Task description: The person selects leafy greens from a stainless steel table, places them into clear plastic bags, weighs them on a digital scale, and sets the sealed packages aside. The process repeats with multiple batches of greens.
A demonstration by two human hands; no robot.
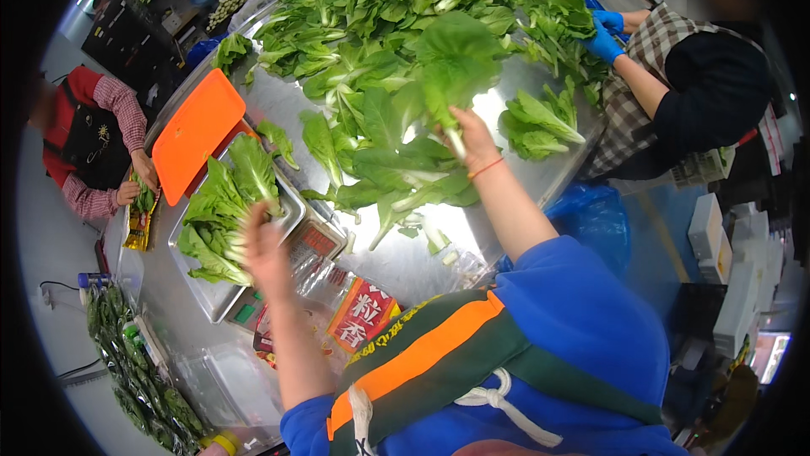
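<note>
The right hand is raised over the stainless steel table, fingers closed around the pale stalk of a leafy green bunch. The bunch's long axis runs from the grip up and away from the person, leaves fanned above the fist, stalk end toward the wrist with its orange band. It hangs above the loose heap of greens that covers the far half of the table.

The left hand rests at the near edge of the metal tray on the weighing scale, fingers curled on the stalk ends of the greens in the tray; how tightly it grips cannot be told. Those greens lie with leaves pointing away toward the orange cutting board.

The tray lies left of and nearer than the held bunch; the left hand is already at it, the right well apart
</note>
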